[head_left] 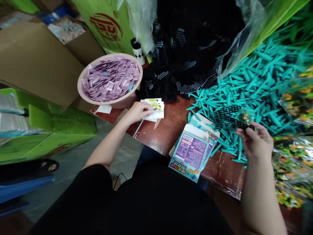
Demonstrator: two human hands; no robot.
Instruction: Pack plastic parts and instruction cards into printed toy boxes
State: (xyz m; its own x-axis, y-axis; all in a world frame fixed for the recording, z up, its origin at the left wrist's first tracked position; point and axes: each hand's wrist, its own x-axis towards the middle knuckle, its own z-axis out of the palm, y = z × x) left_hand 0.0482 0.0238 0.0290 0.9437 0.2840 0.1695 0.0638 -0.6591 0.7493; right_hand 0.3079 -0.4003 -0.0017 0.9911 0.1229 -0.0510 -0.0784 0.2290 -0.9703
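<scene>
My left hand (141, 111) is at a small fanned stack of white printed cards (158, 110) with yellow patches, its fingers closed together on the top one. Over the turquoise pile, my right hand (256, 138) pinches black plastic grid pieces (226, 114) and a small clear packet (245, 117) with orange and yellow bits inside. Where the grid pieces meet the fingers is partly hidden. Between the hands, flattened-looking purple and turquoise printed boxes (189, 150) overlap at the table's near edge, with white end flaps showing.
A pink basin (80, 88) holds many purple sachets. Behind it stand a black-and-white cylinder (138, 52) and a green carton (105, 26). Black grid pieces (186, 65) and turquoise pointed plastic parts (256, 78) heap across the brown table (156, 138). Clear bags of colourful pieces (293, 163) lie right.
</scene>
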